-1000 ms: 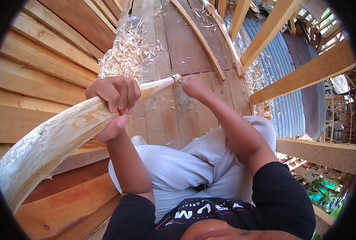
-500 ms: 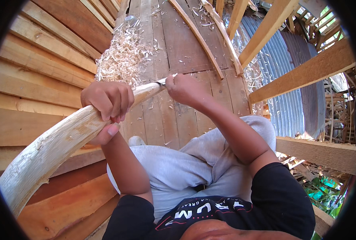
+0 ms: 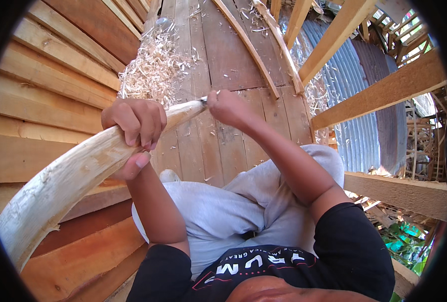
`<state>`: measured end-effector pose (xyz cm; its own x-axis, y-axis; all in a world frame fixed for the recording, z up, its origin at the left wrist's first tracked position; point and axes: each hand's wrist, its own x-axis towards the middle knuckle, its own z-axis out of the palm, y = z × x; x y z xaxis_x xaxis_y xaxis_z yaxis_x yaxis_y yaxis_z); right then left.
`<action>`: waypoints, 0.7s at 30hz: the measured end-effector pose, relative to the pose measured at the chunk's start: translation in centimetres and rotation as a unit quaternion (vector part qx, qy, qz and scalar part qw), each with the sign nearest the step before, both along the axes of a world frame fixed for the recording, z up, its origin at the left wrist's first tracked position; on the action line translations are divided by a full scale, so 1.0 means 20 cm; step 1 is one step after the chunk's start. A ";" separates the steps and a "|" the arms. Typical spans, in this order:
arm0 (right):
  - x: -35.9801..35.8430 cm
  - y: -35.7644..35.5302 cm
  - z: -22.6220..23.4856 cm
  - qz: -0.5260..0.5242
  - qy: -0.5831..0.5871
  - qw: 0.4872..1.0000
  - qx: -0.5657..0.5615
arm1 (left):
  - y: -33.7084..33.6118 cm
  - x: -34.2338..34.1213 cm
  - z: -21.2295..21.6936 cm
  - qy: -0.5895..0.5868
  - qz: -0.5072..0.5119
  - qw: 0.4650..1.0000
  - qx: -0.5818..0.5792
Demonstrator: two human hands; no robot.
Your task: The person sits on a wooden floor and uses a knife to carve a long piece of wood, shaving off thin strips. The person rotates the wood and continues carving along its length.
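Observation:
A long, pale, peeled piece of wood slants up from the lower left and narrows toward the middle of the picture. My left hand is wrapped round it partway along, fingers over the top and thumb underneath. At its thin far end, my right hand is closed in a fist on a knife. Only a short bit of the knife's dark blade shows, lying against the wood; the fist hides the handle. Below the wood are my crossed legs in grey trousers.
Curled shavings lie heaped on the plank floor. Two long thin wood strips rest farther off. Stacked boards line the left side. On the right stand wooden rails, with corrugated metal sheets beyond them.
My right fist and the blade have shifted very slightly at the wood's thin end. My left hand keeps its grip, and the wood has barely moved.

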<state>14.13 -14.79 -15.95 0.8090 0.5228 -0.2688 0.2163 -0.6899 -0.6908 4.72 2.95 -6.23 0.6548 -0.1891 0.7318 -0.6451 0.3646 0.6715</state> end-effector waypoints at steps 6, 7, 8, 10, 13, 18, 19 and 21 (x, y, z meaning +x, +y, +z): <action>0.21 -0.08 -0.51 0.031 -0.067 0.995 -0.071 | -0.02 0.04 0.01 -0.014 -0.002 1.000 0.000; 0.13 -0.04 -0.36 0.024 -0.051 0.995 -0.079 | -0.02 0.02 0.00 -0.012 0.009 1.000 0.001; 0.07 -0.01 -0.19 0.012 -0.037 0.995 -0.089 | -0.01 0.01 0.01 -0.012 0.016 1.000 0.002; -0.01 0.02 0.08 0.008 0.014 0.997 -0.071 | -0.02 0.01 0.00 -0.019 0.007 1.000 0.007; 0.16 -0.09 -0.29 -0.050 0.007 0.998 -0.045 | -0.03 0.04 -0.01 -0.034 -0.024 0.999 0.010; 0.16 -0.07 -0.52 -0.031 -0.041 0.996 -0.078 | 0.01 0.03 -0.01 -0.021 -0.002 1.000 0.010; 0.12 -0.05 -0.43 -0.013 -0.046 0.997 -0.068 | 0.01 0.01 -0.01 -0.021 0.009 1.000 0.013; 0.05 -0.02 -0.19 0.016 -0.056 0.997 -0.044 | 0.01 0.01 -0.01 -0.021 0.026 0.999 0.023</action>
